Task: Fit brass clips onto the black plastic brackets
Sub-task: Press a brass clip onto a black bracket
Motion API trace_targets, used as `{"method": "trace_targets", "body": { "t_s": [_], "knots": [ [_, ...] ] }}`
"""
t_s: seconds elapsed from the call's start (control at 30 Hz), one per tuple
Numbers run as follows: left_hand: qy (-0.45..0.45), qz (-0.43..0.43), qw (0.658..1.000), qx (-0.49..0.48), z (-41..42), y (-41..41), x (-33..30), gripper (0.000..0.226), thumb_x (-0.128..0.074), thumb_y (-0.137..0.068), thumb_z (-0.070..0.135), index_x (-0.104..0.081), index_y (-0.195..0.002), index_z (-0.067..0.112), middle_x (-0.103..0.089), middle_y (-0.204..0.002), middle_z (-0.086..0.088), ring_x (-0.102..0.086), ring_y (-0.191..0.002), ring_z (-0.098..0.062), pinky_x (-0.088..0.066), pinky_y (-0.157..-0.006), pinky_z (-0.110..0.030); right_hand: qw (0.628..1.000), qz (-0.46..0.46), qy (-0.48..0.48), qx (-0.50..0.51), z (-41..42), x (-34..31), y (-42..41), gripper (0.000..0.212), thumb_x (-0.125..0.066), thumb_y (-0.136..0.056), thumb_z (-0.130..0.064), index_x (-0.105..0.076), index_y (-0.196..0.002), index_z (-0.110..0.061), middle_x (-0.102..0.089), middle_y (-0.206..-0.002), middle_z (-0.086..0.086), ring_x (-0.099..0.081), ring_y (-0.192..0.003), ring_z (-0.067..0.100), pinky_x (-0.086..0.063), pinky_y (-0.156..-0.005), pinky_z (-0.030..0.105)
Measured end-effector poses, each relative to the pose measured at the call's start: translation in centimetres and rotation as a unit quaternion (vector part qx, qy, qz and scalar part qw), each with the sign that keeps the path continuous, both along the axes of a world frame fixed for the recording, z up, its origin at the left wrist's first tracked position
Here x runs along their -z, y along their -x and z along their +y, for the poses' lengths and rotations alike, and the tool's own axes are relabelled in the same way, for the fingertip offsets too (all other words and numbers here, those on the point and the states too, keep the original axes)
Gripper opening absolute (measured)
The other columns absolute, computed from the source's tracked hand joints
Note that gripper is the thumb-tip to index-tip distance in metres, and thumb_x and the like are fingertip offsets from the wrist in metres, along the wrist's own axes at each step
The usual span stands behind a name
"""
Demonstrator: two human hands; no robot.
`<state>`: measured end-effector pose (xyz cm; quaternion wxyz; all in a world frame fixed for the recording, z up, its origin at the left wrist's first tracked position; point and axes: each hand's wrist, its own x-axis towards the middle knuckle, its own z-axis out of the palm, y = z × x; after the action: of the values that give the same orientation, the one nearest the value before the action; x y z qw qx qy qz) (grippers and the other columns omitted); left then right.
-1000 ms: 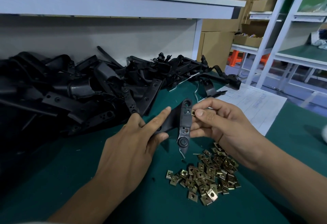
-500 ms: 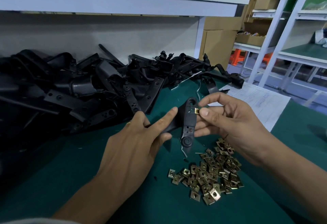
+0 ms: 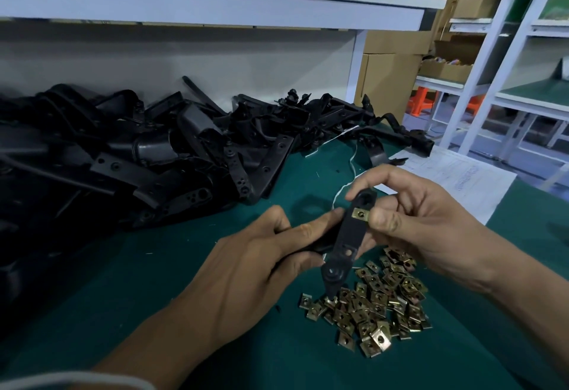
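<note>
Two hands hold one black plastic bracket (image 3: 348, 235) above the green bench (image 3: 154, 312), over the near side of a heap of loose brass clips (image 3: 375, 306). The left hand (image 3: 246, 272) grips the bracket's left arm, its fingers curled round the plastic and its forefinger laid straight along the top toward the strap-like upright part. The right hand (image 3: 425, 226) pinches the upper end of that part: its forefinger hooks over the top and its thumb presses against the right edge of a single brass clip (image 3: 359, 214), which sits on the bracket just below the top hole. The bracket stands nearly upright, tilted a little to the right at the top, and its round lower end hangs just above the nearest clips in the heap.

The heap of clips lies on the bench near its front edge, right of the middle, below the right hand. A big pile of black plastic brackets (image 3: 138, 158) covers the left and back of the bench, reaching along the back wall toward the right edge. A white string (image 3: 351, 158) trails from that pile down toward the hands. A printed paper sheet (image 3: 462, 180) lies at the bench's right edge, behind the right hand. A white shelf (image 3: 215, 4) runs above the back of the bench, and cardboard boxes (image 3: 391, 81) stand beyond its right post.
</note>
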<state>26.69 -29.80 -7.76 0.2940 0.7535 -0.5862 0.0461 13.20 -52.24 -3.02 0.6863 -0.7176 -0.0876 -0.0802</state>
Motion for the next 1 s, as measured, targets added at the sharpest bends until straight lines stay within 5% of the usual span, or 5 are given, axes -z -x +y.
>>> {"method": "trace_targets", "body": {
  "t_s": [0.2, 0.33, 0.53, 0.77, 1.0],
  "knots": [
    [0.015, -0.009, 1.000, -0.007, -0.4, 0.3, 0.2, 0.025, -0.049, -0.110, 0.041, -0.037, -0.125, 0.056, -0.040, -0.094, 0.010, -0.048, -0.076, -0.016, -0.048, -0.060, -0.044, 0.989, -0.075, 0.078, 0.097, 1.2, 0.5, -0.6, 0.028, -0.060, -0.098, -0.022, -0.053, -0.119, -0.005, -0.077, -0.081, 0.019, -0.074, -0.062, 0.038, -0.061, -0.062, 0.038],
    [0.053, 0.000, 0.995, -0.084, -0.3, 0.3, 0.0, 0.050, -0.020, -0.103, 0.069, -0.015, -0.153, 0.068, -0.043, -0.099, 0.013, -0.053, -0.080, -0.009, -0.048, -0.061, -0.030, 0.983, -0.070, 0.092, 0.143, 0.9, 0.4, -0.7, 0.034, -0.062, -0.096, -0.024, -0.053, -0.126, -0.014, -0.071, -0.080, 0.012, -0.071, -0.063, 0.033, -0.060, -0.056, 0.040],
    [0.066, 0.016, 0.974, -0.215, -0.4, -1.2, 1.1, 0.054, -0.026, -0.097, 0.070, -0.006, -0.146, 0.076, -0.041, -0.095, 0.019, -0.046, -0.090, 0.006, -0.034, -0.060, -0.019, 0.912, 0.089, 0.396, 0.060, -0.7, 0.1, 0.4, 0.004, -0.077, -0.089, -0.039, -0.077, -0.091, -0.036, -0.070, -0.092, -0.008, -0.066, -0.082, 0.011, -0.051, -0.073, 0.020],
    [0.035, 0.000, 0.975, -0.218, -0.5, -1.0, 1.2, 0.055, -0.027, -0.099, 0.069, -0.006, -0.150, 0.072, -0.038, -0.094, 0.018, -0.048, -0.074, -0.003, -0.038, -0.058, -0.020, 0.903, 0.139, 0.401, 0.061, -1.6, -0.2, 0.7, 0.012, -0.088, -0.076, -0.035, -0.082, -0.086, -0.037, -0.066, -0.098, -0.012, -0.065, -0.087, 0.007, -0.047, -0.073, 0.016],
    [0.029, -0.014, 0.974, -0.222, -0.6, -1.1, 1.3, 0.056, -0.028, -0.100, 0.068, -0.005, -0.151, 0.069, -0.035, -0.094, 0.018, -0.046, -0.076, -0.003, -0.044, -0.059, -0.022, 0.897, 0.191, 0.399, 0.015, -1.4, -0.3, 1.1, 0.014, -0.086, -0.083, -0.023, -0.075, -0.084, -0.031, -0.068, -0.097, -0.011, -0.065, -0.085, 0.010, -0.051, -0.075, 0.022]
  ]
}}
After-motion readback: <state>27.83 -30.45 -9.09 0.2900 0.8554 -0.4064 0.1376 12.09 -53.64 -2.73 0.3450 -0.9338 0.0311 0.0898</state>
